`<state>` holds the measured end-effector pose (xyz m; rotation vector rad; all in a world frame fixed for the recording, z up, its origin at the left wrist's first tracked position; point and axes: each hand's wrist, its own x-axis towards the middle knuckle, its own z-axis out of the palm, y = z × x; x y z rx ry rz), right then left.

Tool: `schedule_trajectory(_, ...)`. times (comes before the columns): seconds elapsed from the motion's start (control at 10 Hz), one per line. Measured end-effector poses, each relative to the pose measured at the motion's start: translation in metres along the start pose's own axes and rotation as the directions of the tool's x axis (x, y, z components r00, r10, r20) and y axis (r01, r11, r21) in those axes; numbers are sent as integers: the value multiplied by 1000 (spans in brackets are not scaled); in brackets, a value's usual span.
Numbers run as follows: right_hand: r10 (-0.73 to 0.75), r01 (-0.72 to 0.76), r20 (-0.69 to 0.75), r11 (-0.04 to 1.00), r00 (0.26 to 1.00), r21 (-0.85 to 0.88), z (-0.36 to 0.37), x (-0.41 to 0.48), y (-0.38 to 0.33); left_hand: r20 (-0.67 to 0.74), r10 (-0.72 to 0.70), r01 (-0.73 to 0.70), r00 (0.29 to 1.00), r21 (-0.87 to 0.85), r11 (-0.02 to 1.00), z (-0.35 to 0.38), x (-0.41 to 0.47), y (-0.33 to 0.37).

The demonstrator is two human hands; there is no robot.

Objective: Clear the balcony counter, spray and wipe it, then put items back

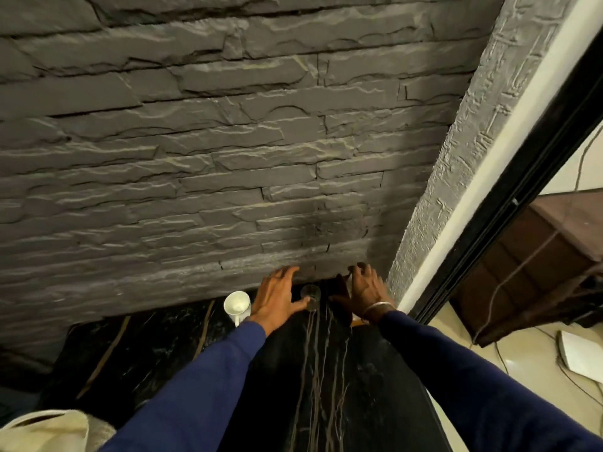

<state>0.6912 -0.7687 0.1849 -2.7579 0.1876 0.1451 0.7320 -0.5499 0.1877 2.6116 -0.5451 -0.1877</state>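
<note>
A black marble counter (182, 347) with pale veins runs along a grey stone wall. A small clear glass (310, 295) stands near the back of the counter, between my two hands. My left hand (277, 300) hovers with its fingers spread, and its thumb touches the glass's left side. To the left of that hand stands a white mug (237, 305), upright. My right hand (365, 290) reaches into the back right corner, fingers curled over a dark brown object (341, 283) that it mostly hides. I cannot make out whether it grips that object.
The stone wall (228, 158) rises straight behind the counter. On the right, a textured pillar and a black door frame (509, 203) close in the corner. A cream cloth (49, 429) lies at the lower left. Cables and a white device (577, 357) lie on the floor at the right.
</note>
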Motion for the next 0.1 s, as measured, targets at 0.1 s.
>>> schedule_trajectory(0.1, -94, 92, -30, 994, 995, -58, -8, -16, -15, -13, 35, -34, 999, 49, 998, -21, -36, 2)
